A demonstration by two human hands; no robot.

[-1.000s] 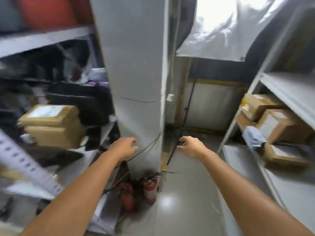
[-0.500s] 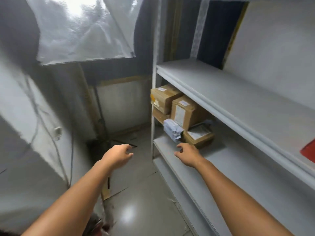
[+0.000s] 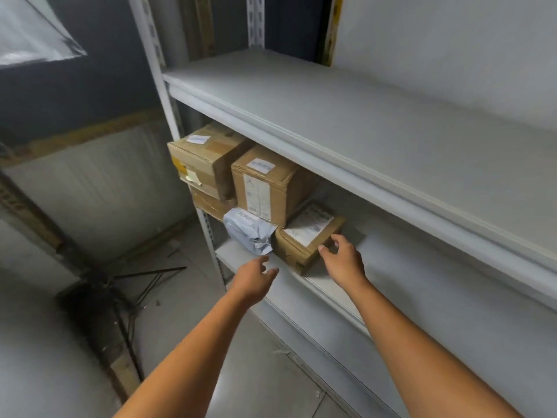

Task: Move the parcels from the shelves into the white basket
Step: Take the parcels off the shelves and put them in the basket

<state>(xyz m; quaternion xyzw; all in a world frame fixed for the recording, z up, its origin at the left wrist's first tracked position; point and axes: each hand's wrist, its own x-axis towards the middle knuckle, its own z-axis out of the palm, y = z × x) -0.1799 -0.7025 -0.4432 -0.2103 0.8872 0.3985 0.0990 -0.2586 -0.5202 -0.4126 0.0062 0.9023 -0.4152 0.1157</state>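
Right hand (image 3: 343, 262), fingers spread and empty, at the flat brown cardboard parcel (image 3: 307, 236); left hand (image 3: 253, 279), relaxed and empty, near the grey plastic mailer bag (image 3: 248, 229). Both parcels lie on the white metal shelf (image 3: 422, 260), before larger brown cardboard boxes (image 3: 271, 185)

Well left of the left hand (image 3: 253, 279), a black folding stand (image 3: 126, 285) lies on the glossy grey floor (image 3: 241, 381) with its thin legs spread. Beyond it a pale ribbed panel (image 3: 99, 188) stands under a yellowish strip (image 3: 81, 134) and a dark wall (image 3: 78, 92). Far up and left hangs a crumpled clear plastic sheet (image 3: 27, 34). High above the right hand (image 3: 343, 263), a yellow post (image 3: 331, 28) borders a plain white wall (image 3: 452, 40).
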